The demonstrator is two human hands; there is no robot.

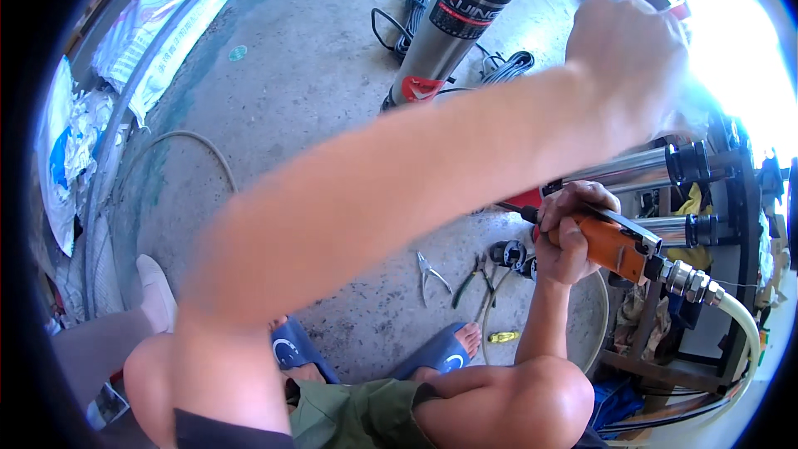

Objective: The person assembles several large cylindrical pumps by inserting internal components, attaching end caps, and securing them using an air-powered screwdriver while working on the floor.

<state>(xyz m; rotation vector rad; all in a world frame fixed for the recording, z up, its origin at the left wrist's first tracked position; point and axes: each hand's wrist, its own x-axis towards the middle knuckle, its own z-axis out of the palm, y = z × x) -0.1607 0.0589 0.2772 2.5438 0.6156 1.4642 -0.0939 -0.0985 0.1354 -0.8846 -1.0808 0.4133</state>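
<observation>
My left arm stretches across the view to the upper right. My left hand (628, 54) is curled into a fist there, smeared by motion, and whatever it may hold is hidden. Lower on the right, my right hand (569, 233) grips an orange air tool (613, 247) with a dark lever along its top. Metal couplings join the tool's rear to a pale hose (748, 324). Beyond my left forearm, a steel cylindrical pump (449, 41) with black fittings stands tilted, its lower part hidden by the arm.
Pliers (431, 277), dark-handled cutters (472, 278), black ring-shaped parts (507, 254) and a small yellow item (504, 337) lie on the concrete floor. Coiled cables (507, 66) lie near the pump. Steel cylinders (632, 168) rest on a rack at right. Another person's foot (156, 291) shows at left.
</observation>
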